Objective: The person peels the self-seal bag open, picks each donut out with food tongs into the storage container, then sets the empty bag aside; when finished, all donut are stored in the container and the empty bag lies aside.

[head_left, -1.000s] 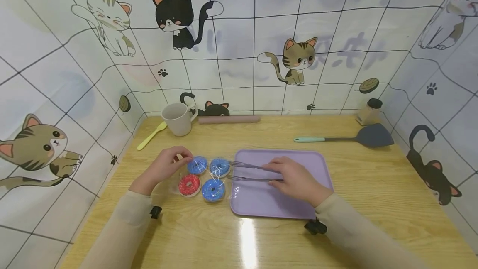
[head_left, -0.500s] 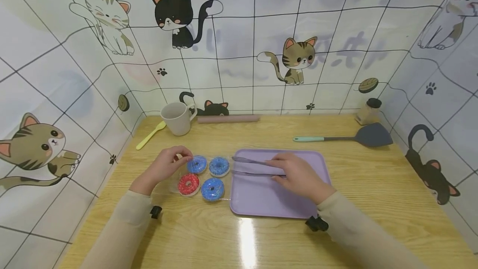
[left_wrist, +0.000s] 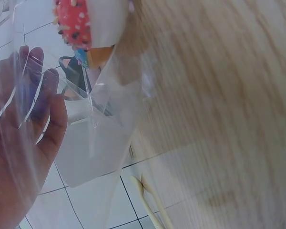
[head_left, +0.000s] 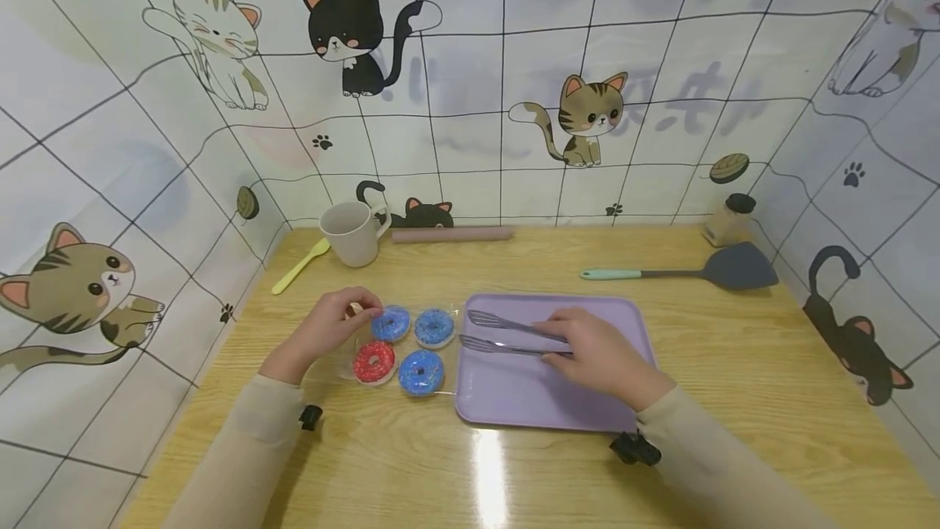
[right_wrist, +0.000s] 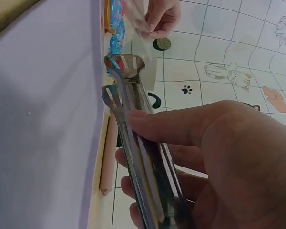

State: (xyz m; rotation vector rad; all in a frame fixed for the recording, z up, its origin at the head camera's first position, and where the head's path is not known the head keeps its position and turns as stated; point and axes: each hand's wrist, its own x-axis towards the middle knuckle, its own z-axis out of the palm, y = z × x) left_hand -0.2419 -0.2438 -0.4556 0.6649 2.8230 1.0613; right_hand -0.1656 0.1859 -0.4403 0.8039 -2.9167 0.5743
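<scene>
Tongs (head_left: 507, 324), qty 1, metal, held above the purple tray (head_left: 514, 394) (also 1), slotted ends pointing at the donuts. Right hand (head_left: 595, 353) has them: thumb one side, fingers the other, grip clamped on the tongs. Two arms, two slotted ends, ends apart with a gap between. Can't tell from these angles if the tips touch the tray.

Donuts: 4, on the tabletop (head_left: 389, 464) just left of the tray. 3 blue, 1 red, rough 2x2: upper-left blue donut (head_left: 391, 323), upper-right blue donut (head_left: 434, 327), lower-right blue donut (head_left: 421, 373), lower-left red donut (head_left: 374, 362). Clear film (right_wrist: 137, 19) around the group.

Left hand (head_left: 334, 323) is beside the upper-left donut, grip together on the film, thumb and finger pinching it; right wrist view shows it best.

Rest of tabletop, one of each: mug (head_left: 352, 235), handle to the right; yellow spoon (head_left: 299, 268) just left of it; pinkish rod (head_left: 451, 234) along the back; spatula (head_left: 671, 273), mint handle, dark blade, lying flat; dark-lidded jar (head_left: 727, 223), upright behind the blade.

Tile-print wall (head_left: 470, 64) on three sides: 7 cartoon cats.
</scene>
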